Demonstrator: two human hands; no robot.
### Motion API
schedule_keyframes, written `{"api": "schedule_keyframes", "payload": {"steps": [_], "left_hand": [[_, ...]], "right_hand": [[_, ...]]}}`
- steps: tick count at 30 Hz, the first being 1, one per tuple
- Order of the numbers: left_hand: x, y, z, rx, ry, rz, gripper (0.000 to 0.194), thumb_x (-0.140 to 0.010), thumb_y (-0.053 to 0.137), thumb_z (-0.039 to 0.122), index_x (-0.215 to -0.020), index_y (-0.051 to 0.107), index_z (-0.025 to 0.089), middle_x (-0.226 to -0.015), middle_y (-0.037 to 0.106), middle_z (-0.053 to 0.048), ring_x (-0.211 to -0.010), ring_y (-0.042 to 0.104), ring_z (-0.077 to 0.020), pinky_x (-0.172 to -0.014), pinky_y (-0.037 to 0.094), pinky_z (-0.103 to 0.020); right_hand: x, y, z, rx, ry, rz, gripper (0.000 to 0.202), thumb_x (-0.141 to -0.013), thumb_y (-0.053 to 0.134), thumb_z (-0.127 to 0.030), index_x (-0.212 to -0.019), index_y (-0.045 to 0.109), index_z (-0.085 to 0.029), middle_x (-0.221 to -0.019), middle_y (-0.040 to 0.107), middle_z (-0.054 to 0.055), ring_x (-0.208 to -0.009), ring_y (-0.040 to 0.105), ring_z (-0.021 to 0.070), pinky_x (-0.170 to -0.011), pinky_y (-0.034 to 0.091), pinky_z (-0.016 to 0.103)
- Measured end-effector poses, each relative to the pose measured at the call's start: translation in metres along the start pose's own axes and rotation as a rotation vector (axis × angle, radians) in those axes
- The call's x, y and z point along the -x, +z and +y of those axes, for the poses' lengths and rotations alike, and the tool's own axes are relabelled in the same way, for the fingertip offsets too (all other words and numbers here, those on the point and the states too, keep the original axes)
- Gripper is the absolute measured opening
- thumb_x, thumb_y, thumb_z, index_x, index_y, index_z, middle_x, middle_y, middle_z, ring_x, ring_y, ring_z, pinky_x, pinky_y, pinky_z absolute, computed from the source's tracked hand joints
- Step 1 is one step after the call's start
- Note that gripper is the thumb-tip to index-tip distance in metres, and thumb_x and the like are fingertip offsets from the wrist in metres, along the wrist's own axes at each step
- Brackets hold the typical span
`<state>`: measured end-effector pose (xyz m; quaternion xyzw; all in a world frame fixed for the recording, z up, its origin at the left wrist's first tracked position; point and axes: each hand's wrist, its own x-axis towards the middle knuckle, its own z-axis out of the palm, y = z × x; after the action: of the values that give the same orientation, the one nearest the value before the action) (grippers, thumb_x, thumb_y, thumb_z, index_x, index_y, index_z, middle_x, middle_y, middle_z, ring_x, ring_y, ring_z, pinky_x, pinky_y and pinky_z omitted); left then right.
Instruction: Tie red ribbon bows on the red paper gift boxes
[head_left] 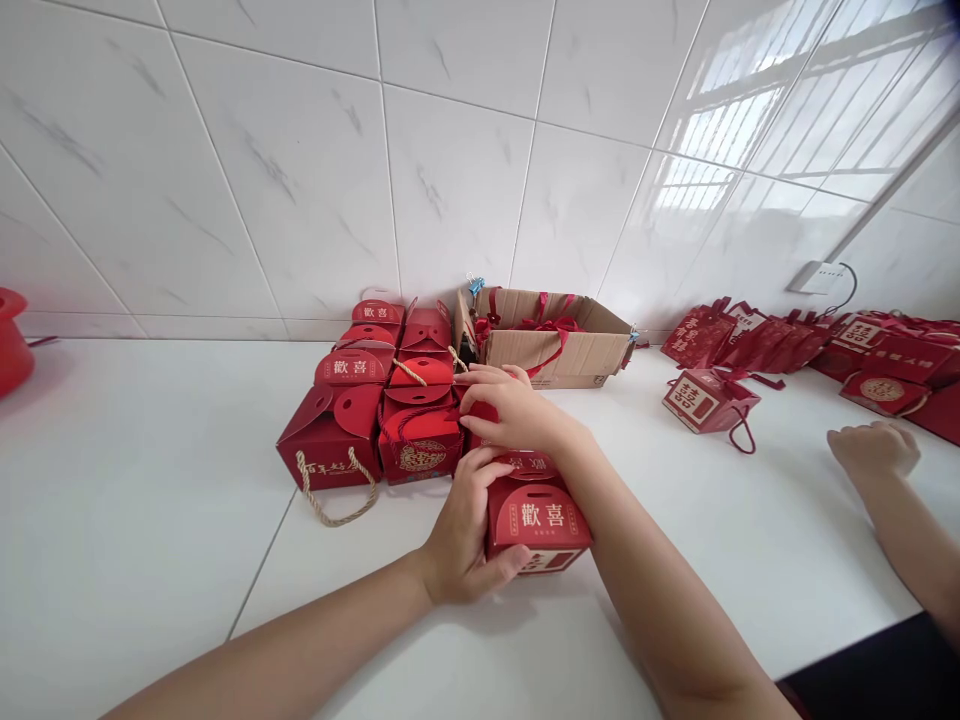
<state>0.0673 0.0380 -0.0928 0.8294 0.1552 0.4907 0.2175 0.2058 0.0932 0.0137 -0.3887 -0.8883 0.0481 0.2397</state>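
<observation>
I have the left hand (469, 545) gripping the front box (541, 518), just below and right of the frame's centre, fingers along its left side and thumb across its lower front. The right hand (504, 408) reaches over behind it at the frame's centre, fingers loosely bent beside the box cluster (341, 425) (whether they grip anything, I cannot tell from here). Beyond, I see the carton (559, 358) near the wall (457, 180), the lone box (697, 405) right of centre, and a co-worker's curled hand (879, 450) at far right.
</observation>
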Motion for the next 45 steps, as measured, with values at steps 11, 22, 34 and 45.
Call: {"api": "schedule_keyframes", "payload": {"steps": [11, 22, 34, 45], "left_hand": [[-0.001, -0.002, 0.003, -0.037, -0.014, -0.014, 0.061, -0.079, 0.054, 0.045, -0.13, 0.031, 0.021, -0.13, 0.032, -0.016, -0.123, 0.033, -0.0343, -0.1, 0.032, -0.056], [-0.002, -0.002, 0.003, -0.064, -0.018, -0.026, 0.059, -0.08, 0.054, 0.044, -0.129, 0.032, 0.02, -0.132, 0.033, -0.017, -0.123, 0.033, -0.0337, -0.101, 0.032, -0.055], [-0.003, -0.003, 0.004, -0.073, -0.031, -0.038, 0.057, -0.08, 0.053, 0.044, -0.128, 0.033, 0.02, -0.129, 0.034, -0.016, -0.12, 0.035, -0.0336, -0.099, 0.033, -0.055], [-0.003, -0.003, 0.005, -0.058, -0.003, -0.035, 0.06, -0.08, 0.055, 0.045, -0.131, 0.032, 0.021, -0.131, 0.034, -0.017, -0.127, 0.032, -0.0355, -0.101, 0.031, -0.058]], "right_hand": [[0.001, 0.001, 0.001, 0.067, 0.072, -0.142, 0.033, -0.084, 0.048, -0.023, -0.113, 0.065, -0.024, -0.142, 0.047, 0.005, -0.135, 0.031, 0.0305, -0.106, 0.013, 0.06], [-0.002, 0.002, 0.002, 0.061, 0.059, -0.129, 0.023, -0.087, 0.048, -0.024, -0.098, 0.068, -0.02, -0.132, 0.056, 0.009, -0.123, 0.046, 0.0266, -0.102, 0.023, 0.05], [-0.001, 0.0, 0.001, 0.015, 0.013, -0.16, 0.021, -0.088, 0.049, -0.026, -0.075, 0.063, -0.019, -0.107, 0.068, 0.007, -0.119, 0.049, 0.0267, -0.105, 0.013, 0.056], [0.0, -0.009, 0.012, -0.049, 0.054, 0.163, 0.034, -0.091, 0.038, -0.016, -0.114, 0.062, -0.022, -0.13, 0.058, 0.007, -0.123, 0.05, 0.0227, -0.109, 0.02, 0.058]]}}
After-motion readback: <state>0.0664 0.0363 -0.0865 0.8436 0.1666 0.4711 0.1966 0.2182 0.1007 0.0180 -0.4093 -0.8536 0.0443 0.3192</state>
